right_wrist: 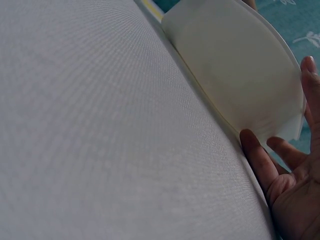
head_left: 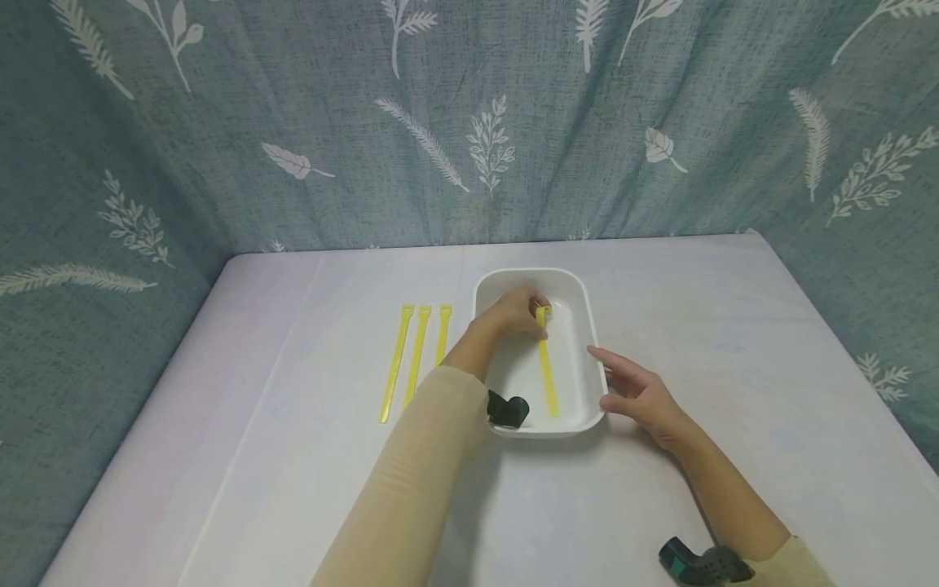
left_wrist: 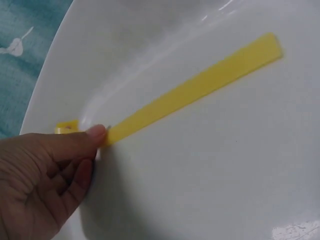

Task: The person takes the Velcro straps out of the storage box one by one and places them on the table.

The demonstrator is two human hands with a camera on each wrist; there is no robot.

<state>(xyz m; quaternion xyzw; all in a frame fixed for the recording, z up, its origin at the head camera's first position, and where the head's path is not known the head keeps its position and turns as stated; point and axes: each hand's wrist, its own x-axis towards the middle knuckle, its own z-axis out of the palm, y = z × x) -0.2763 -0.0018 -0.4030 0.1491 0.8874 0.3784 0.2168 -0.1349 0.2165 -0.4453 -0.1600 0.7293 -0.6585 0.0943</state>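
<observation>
In the head view, my left hand (head_left: 517, 314) reaches inside a white rectangular tub (head_left: 579, 383). Its thumb and fingers pinch a flat yellow strap (head_left: 547, 379) near the end with the slotted head. Seen from the left wrist, the strap (left_wrist: 200, 90) stretches away from the fingertips over the tub's white floor, while its head peeks out behind the hand (left_wrist: 55, 175). My right hand (head_left: 645, 399) rests at the tub's right side, thumb and fingers loosely spread. From the right wrist, these fingers (right_wrist: 259, 159) lie against the tub's outer wall (right_wrist: 225, 65).
Several more yellow straps (head_left: 396, 363) lie side by side on the white tabletop (head_left: 293, 473) left of the tub, partly covered by the left forearm. A teal leaf-patterned curtain (head_left: 330, 122) hangs behind and along the sides. Dark wrist cameras (head_left: 508, 410) sit on both wrists.
</observation>
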